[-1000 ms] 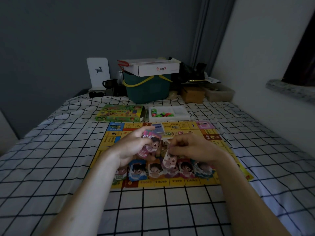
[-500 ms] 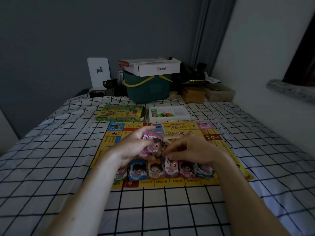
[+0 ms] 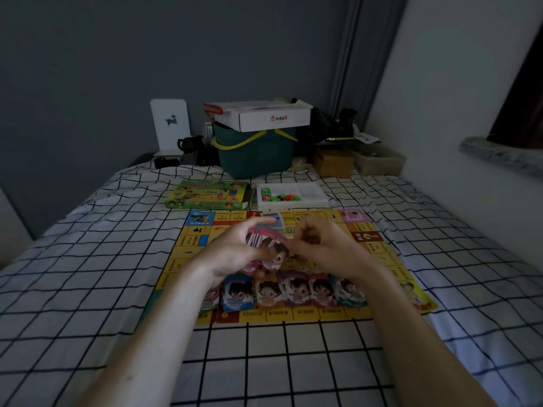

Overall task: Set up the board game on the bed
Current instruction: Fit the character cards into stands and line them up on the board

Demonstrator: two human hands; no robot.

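At the centre of the frame a stack of character cards (image 3: pixel 266 245) is gripped in the left hand (image 3: pixel 238 254), fingers curled round its far edge and thumb along the near side. The top card of that stack is pinched at its right corner by the right hand (image 3: pixel 323 248), whose fingers are bent inward. Both hands are held above the game board (image 3: pixel 379 259), a yellow sheet laid flat on the checked bedsheet (image 3: pixel 88 289) of the bed.

Along the near edge of the board, just below the hands, a row of dealt cards (image 3: pixel 293 292) with cartoon figures is laid side by side, partly covered on the left by the left wrist. A small blue card (image 3: pixel 274 220) is seen on the far part of the board, above the fingers.

Beyond the board, in the upper middle of the frame, the green game box (image 3: pixel 205 195) lies to the left and a white tray (image 3: pixel 311 195) holding coloured pieces (image 3: pixel 277 196) to its right. Behind them a dark green basket (image 3: pixel 255 154) carries a white carton (image 3: pixel 273 117).
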